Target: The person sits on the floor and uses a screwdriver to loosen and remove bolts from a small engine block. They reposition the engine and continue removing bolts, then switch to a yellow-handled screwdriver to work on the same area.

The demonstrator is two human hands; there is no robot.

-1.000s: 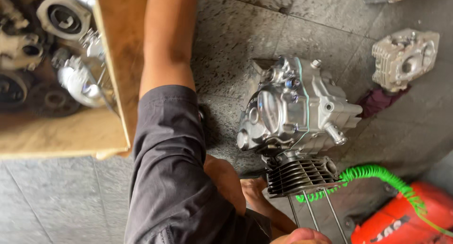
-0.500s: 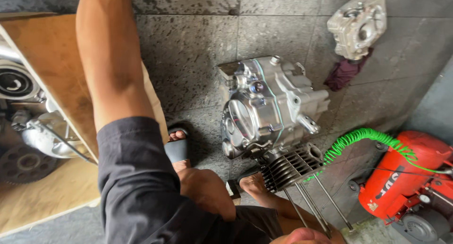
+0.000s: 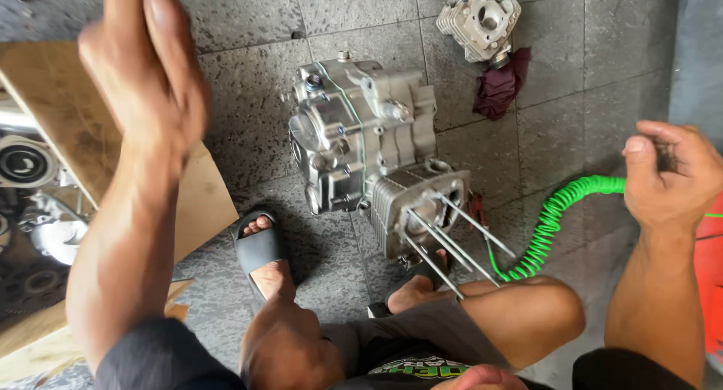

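A silver motorcycle engine (image 3: 361,134) lies on the stone floor between my feet. Its finned cylinder (image 3: 414,201) points toward me, with several long studs (image 3: 452,243) sticking out. My left hand (image 3: 147,73) is raised at the upper left above a wooden box, blurred, fingers held together and reaching the top edge; any hold is hidden. My right hand (image 3: 670,175) is at the right, curled around a small dark object. Just left of that hand, a green coiled hose (image 3: 553,217) runs down to the floor by my right knee.
A separate cylinder head (image 3: 480,17) sits at the top beside a maroon rag (image 3: 501,85). The wooden box (image 3: 68,126) at the left holds metal engine parts (image 3: 30,186). My feet are in black sandals (image 3: 260,247). A red machine (image 3: 712,284) shows at the right edge.
My left arm has lifted away from the box and the hand is now in view. My right hand has come up into view at the right. The view has shifted toward the engine.
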